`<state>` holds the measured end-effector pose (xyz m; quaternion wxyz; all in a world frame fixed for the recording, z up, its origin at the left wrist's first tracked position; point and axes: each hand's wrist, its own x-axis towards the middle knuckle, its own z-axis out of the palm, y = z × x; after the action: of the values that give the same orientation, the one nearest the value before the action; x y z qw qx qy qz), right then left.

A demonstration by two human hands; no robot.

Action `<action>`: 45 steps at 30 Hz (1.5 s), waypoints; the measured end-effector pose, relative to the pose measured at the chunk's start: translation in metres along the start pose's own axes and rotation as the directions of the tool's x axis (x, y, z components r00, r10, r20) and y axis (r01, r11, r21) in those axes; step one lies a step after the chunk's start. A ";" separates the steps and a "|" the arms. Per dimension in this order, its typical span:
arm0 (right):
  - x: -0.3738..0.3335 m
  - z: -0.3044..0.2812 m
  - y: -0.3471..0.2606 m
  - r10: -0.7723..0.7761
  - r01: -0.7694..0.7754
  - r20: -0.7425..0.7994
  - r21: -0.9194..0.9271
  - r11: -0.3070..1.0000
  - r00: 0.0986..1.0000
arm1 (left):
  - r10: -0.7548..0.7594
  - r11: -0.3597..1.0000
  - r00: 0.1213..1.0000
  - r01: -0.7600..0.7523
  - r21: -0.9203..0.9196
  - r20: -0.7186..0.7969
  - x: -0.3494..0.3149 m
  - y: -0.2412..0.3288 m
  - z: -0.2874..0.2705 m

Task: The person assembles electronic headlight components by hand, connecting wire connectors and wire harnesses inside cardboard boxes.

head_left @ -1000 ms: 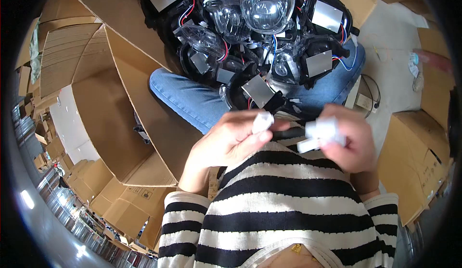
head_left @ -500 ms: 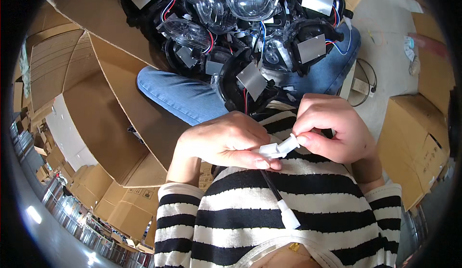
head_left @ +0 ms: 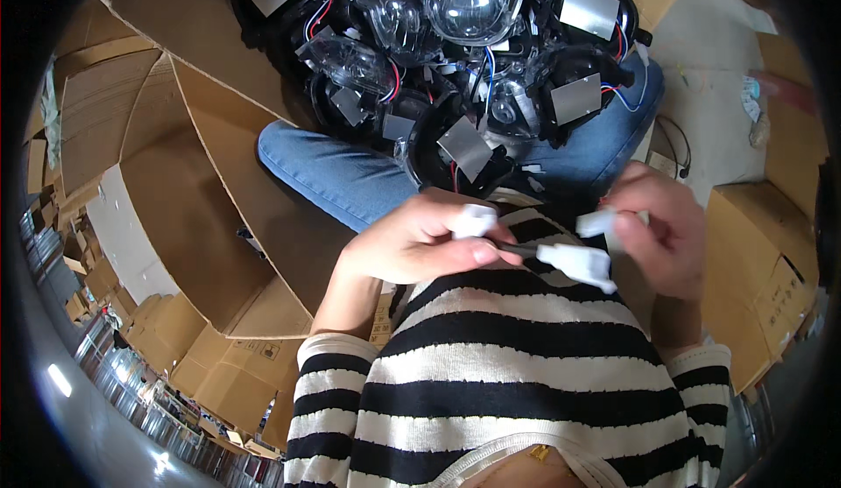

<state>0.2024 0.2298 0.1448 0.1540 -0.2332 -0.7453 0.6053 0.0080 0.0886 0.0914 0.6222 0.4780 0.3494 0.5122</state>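
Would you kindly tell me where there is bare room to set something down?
Likeliest is the grey floor between the right leg and the cardboard box, though a black cable loops beside the leg. Crowded: the pile of lamp units ahead, and the gap between left hand and right hand, holding white connectors.

a workshop or warehouse: wired headlamp units lie heaped beside a large open cardboard carton, with more brown boxes around

Bright light glints off a clear lens, a white connector blurs, and the corners go black.
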 end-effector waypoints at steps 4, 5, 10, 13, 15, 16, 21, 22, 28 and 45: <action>-0.009 -0.021 -0.020 0.119 -0.131 0.095 0.133 0.982 0.988 | -0.270 0.927 0.929 0.180 -0.329 -0.252 -0.005 0.009 0.000; -0.010 -0.020 -0.024 0.091 -0.115 0.147 0.161 0.980 0.985 | -0.249 0.944 0.929 0.170 -0.282 -0.273 -0.005 0.010 0.000; 0.007 -0.017 -0.039 -0.039 0.044 0.164 -0.024 0.999 0.986 | -0.175 0.983 0.925 0.147 -0.107 -0.337 -0.009 0.015 0.001; 0.019 -0.009 -0.037 -0.098 0.107 0.093 -0.093 0.990 0.991 | -0.115 0.993 0.949 0.106 -0.046 -0.292 -0.010 0.019 -0.003; 0.022 -0.010 -0.033 -0.072 0.080 0.132 -0.057 0.995 0.989 | -0.062 0.996 0.968 0.076 0.046 -0.243 -0.012 0.019 -0.007; 0.023 -0.011 -0.031 -0.046 0.051 0.167 -0.023 0.998 0.985 | -0.062 0.996 0.967 0.075 0.045 -0.246 -0.013 0.019 -0.008; 0.027 -0.004 -0.031 -0.071 0.082 0.198 -0.046 0.996 0.978 | -0.043 0.992 0.980 0.065 0.110 -0.194 -0.014 0.020 -0.009; 0.028 -0.004 -0.031 -0.063 0.080 0.225 -0.065 0.995 0.972 | -0.045 0.992 0.980 0.066 0.107 -0.194 -0.014 0.020 -0.009; 0.023 0.000 -0.032 -0.043 0.119 0.249 -0.301 0.946 0.968 | -0.028 0.978 0.983 0.064 0.197 -0.182 -0.017 0.021 -0.002; -0.005 0.004 -0.013 0.174 -0.179 0.264 -0.005 0.984 0.949 | -0.031 0.968 0.967 0.091 0.233 -0.252 -0.036 0.024 0.025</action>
<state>0.2028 0.2216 0.1573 0.0014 -0.2151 -0.7294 0.6494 0.0159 0.0479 0.1200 0.5264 0.4723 0.4985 0.5013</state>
